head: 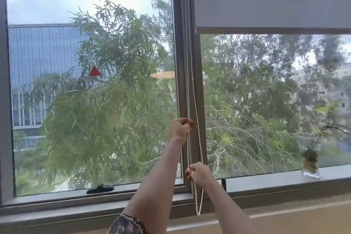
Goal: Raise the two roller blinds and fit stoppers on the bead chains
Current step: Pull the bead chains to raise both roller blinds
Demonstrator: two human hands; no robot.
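A grey roller blind (266,0) covers the top third of the right window pane, its bottom bar level at about a quarter of the way down. No blind shows over the left pane. A white bead chain (197,125) hangs in a loop along the frame between the two panes. My left hand (180,129) is raised and pinches the left strand of the chain. Lower down, my right hand (198,174) is closed on the same chain. The loop's bottom end dangles below my right hand. No stopper is visible.
A glass vase (310,159) with a plant stands on the sill at the right. A black window handle (100,188) lies at the bottom of the left pane, and a small black latch (224,184) sits at the right pane's bottom corner. Trees and buildings fill the view outside.
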